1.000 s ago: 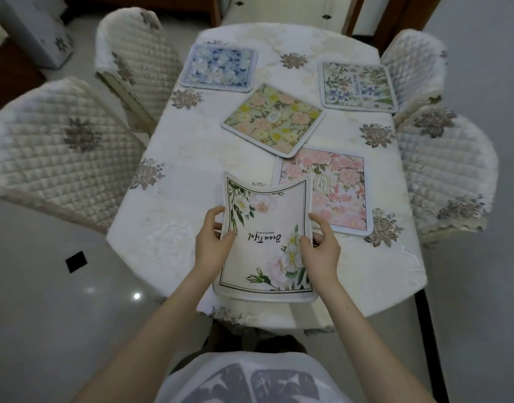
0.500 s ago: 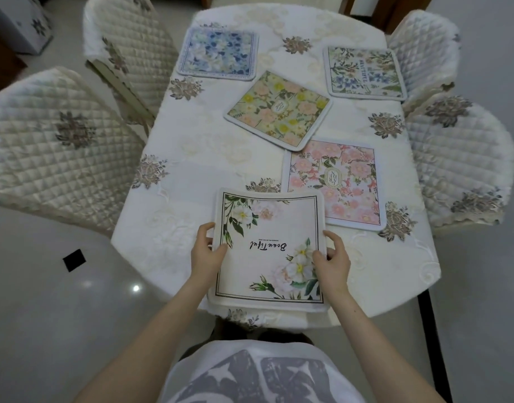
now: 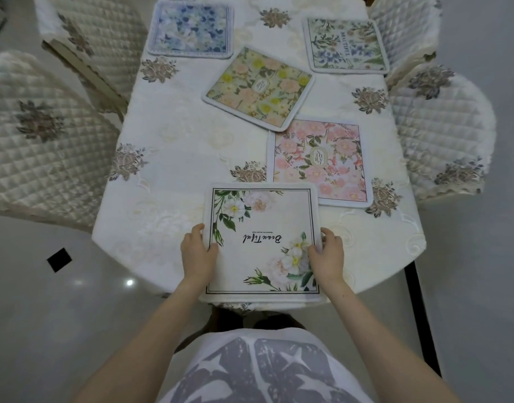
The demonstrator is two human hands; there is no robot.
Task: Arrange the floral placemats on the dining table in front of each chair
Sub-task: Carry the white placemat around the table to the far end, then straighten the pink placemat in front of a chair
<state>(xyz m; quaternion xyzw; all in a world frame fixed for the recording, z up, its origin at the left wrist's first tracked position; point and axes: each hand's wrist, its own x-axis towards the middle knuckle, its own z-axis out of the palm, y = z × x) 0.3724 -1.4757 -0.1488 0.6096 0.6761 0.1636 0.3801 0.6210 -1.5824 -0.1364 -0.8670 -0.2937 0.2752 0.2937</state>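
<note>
A white placemat [image 3: 261,225] with white flowers and black script lies flat at the near end of the table [image 3: 174,135]. My left hand [image 3: 197,254] grips its left edge and my right hand [image 3: 327,255] grips its right edge. A pink floral placemat [image 3: 319,161] lies just beyond it at the right side. A yellow and peach placemat [image 3: 258,87] sits turned at an angle in the middle. A blue placemat [image 3: 191,29] lies at the far left and a green-blue one [image 3: 345,45] at the far right.
Quilted cream chairs stand along both sides: two on the left [image 3: 40,135] [image 3: 93,36] and two on the right [image 3: 441,132] [image 3: 404,27]. The tablecloth has embroidered flower patches. A glossy grey floor with a dark square inlay [image 3: 59,259] surrounds the table.
The white placemat, held curved above the table a second ago, has come down flat onto the near end. Both hands stay on its side edges.
</note>
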